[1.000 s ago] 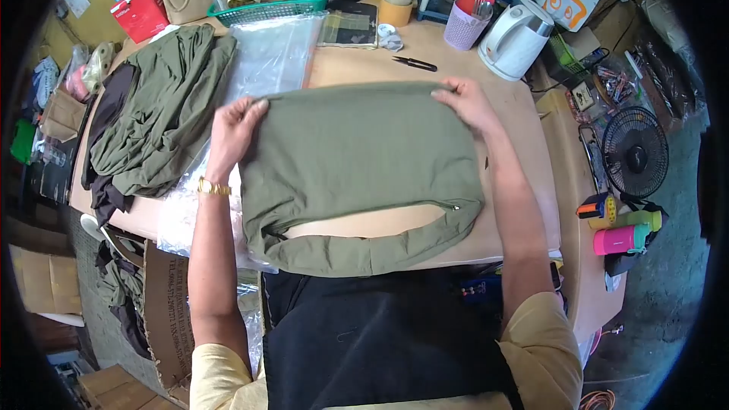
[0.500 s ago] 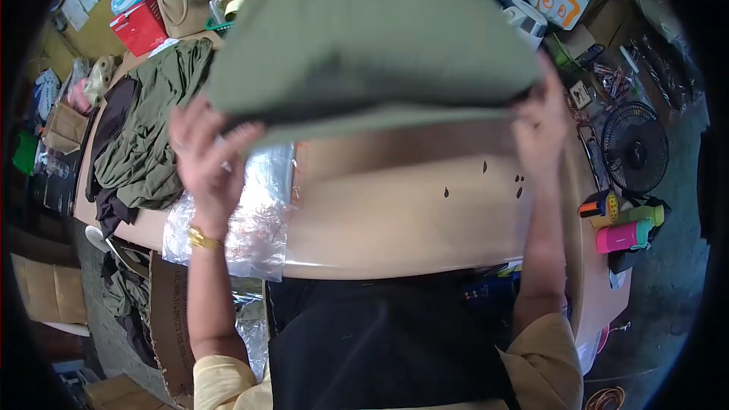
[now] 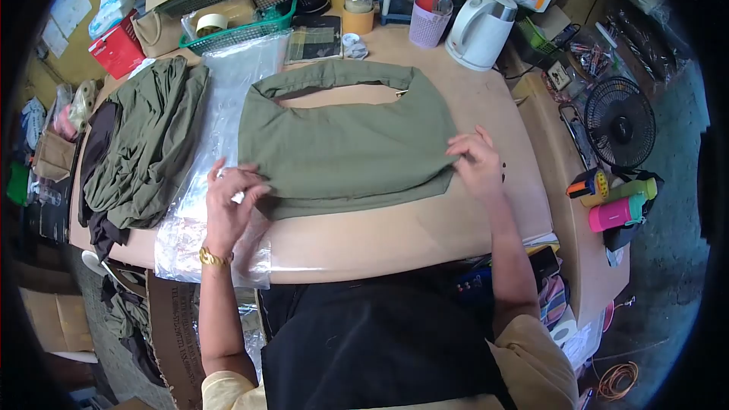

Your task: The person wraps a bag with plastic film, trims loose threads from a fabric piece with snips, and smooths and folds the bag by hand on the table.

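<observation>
An olive-green cloth shoulder bag (image 3: 342, 144) lies flat on the table, its strap looped at the far side and a small zip pull showing near the right end of the opening. At the bag's lower left corner is my left hand (image 3: 231, 201), fingers curled and pinching the edge; a small white patch shows between thumb and fingers, too unclear to name. My right hand (image 3: 480, 167) has its fingertips closed on the bag's right edge. Clear plastic bags (image 3: 220, 137) lie left of the bag, partly under my left forearm.
Crumpled olive fabric pieces (image 3: 148, 144) are heaped at the left. Along the back stand a green basket (image 3: 250, 34), a jar (image 3: 358, 4), a purple cup (image 3: 430, 26) and a white kettle (image 3: 480, 30). On the right are a fan (image 3: 620, 123) and a pink bottle (image 3: 613, 215).
The bag has come down from in front of the camera and now rests flat on the table. Both hands have moved with it, still at its two sides.
</observation>
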The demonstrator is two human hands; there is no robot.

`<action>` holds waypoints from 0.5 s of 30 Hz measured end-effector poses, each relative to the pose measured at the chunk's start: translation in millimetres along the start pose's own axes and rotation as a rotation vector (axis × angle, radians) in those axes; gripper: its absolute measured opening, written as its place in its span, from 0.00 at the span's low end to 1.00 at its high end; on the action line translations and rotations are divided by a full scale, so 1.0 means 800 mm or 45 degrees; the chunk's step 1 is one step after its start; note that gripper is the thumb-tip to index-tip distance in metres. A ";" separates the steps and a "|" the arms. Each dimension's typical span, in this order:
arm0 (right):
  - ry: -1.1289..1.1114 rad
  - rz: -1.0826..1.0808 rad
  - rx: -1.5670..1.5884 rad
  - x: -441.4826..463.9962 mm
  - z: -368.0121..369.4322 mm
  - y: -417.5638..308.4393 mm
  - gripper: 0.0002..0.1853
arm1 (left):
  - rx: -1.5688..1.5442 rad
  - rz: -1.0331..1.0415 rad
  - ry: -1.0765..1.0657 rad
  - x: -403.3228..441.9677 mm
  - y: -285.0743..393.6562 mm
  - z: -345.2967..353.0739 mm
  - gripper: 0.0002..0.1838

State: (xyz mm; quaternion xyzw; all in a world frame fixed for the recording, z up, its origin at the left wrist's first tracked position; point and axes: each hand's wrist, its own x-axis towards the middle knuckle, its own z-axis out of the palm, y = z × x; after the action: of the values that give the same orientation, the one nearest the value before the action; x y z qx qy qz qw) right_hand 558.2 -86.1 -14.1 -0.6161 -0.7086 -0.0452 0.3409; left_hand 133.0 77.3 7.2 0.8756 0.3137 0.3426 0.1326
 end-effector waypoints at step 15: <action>-0.225 0.455 0.568 0.034 -0.013 -0.027 0.06 | -0.400 -0.406 0.475 -0.019 -0.025 0.043 0.17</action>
State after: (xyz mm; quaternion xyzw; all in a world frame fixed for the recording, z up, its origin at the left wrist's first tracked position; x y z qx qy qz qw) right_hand 542.4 -73.1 16.2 -0.6425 -0.6082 0.2261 0.4075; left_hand 138.9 82.4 -34.5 0.7059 0.4095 0.5168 0.2588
